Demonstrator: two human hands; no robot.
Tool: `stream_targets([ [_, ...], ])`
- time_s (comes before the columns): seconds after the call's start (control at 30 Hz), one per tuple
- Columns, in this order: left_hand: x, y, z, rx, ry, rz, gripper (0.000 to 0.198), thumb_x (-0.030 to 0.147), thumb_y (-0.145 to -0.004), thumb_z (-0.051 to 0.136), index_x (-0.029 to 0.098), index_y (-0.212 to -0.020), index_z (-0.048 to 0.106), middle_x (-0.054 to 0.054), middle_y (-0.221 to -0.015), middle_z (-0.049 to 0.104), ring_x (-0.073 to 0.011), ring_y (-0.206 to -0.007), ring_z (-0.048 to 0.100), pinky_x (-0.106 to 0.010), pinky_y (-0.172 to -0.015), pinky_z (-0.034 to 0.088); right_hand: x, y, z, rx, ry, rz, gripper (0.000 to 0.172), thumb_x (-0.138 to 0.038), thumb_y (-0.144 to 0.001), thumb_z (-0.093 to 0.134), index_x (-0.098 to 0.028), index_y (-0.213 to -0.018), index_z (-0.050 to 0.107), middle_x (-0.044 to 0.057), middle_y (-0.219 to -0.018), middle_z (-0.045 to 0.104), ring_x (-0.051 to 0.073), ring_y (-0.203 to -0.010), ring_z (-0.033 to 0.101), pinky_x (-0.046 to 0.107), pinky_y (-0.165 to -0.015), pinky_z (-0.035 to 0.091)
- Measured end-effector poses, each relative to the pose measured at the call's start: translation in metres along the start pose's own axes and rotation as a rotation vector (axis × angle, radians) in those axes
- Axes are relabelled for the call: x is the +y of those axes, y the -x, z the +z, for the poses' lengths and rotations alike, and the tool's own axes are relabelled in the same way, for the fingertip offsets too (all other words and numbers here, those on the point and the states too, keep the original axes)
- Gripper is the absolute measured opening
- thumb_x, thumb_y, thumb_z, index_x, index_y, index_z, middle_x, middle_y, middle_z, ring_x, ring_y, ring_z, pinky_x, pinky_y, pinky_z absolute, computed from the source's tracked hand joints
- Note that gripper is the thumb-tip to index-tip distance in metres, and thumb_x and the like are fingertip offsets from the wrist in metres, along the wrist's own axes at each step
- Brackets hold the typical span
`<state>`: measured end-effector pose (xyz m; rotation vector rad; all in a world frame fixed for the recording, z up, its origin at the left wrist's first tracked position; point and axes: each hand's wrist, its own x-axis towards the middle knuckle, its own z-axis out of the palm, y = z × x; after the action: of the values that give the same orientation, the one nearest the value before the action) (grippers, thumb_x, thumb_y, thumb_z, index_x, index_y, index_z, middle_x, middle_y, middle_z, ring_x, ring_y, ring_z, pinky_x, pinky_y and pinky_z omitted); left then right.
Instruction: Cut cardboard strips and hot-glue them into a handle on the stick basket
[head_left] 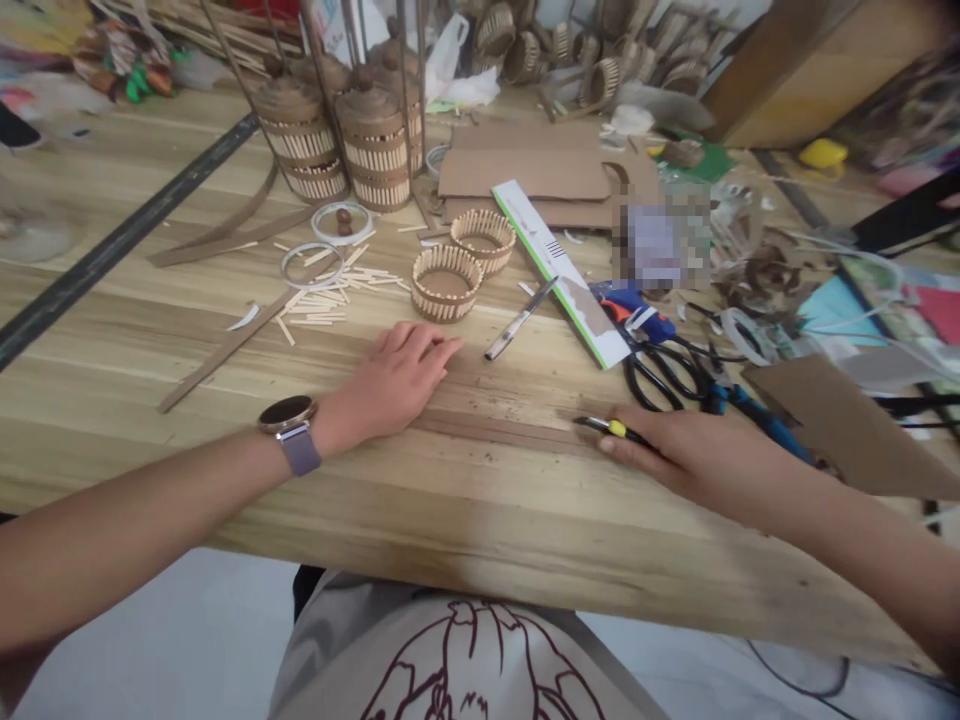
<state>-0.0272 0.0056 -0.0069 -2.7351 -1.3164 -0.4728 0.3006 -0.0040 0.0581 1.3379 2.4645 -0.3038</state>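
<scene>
My left hand lies flat with fingers stretched out, pressing on a long brown cardboard strip that runs across the wooden table. A watch sits on that wrist. My right hand is closed around a small yellow-and-black utility knife, its tip resting on the right part of the same strip. Just beyond my left hand stand two small round stick baskets and a silver pen-like tool.
Loose wooden sticks and white rings lie to the left. Black scissors, a green-edged ruler box, cardboard sheets and scraps crowd the right. Finished stick baskets stand at the back.
</scene>
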Motion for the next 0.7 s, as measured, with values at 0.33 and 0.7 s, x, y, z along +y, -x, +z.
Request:
stream_targets([
  [0.33,-0.003,-0.001,-0.005,0.034,0.169,0.034,0.04,0.031,-0.102,0.036,0.01,-0.119,0.064,-0.015,-0.108,0.059,-0.0272,-0.1,0.052,-0.046,-0.091,0.045,-0.015,0.015,0.015,0.12,-0.014,0.094,0.015,-0.028,-0.092,0.055,-0.023,-0.104,0.063,0.003,-0.092,0.077,0.02,-0.077,0.072,0.025,-0.056,0.039],
  [0.7,0.059,-0.034,-0.053,-0.638,0.726,-0.257,0.017,0.031,-0.086,0.057,0.019,-0.092,0.068,0.0,-0.081,0.069,-0.0161,-0.07,0.061,-0.026,-0.063,0.041,-0.023,0.025,-0.002,0.42,0.259,-0.025,0.021,-0.028,-0.096,0.047,-0.025,-0.108,0.064,0.002,-0.097,0.076,0.015,-0.057,0.063,0.027,-0.047,0.022],
])
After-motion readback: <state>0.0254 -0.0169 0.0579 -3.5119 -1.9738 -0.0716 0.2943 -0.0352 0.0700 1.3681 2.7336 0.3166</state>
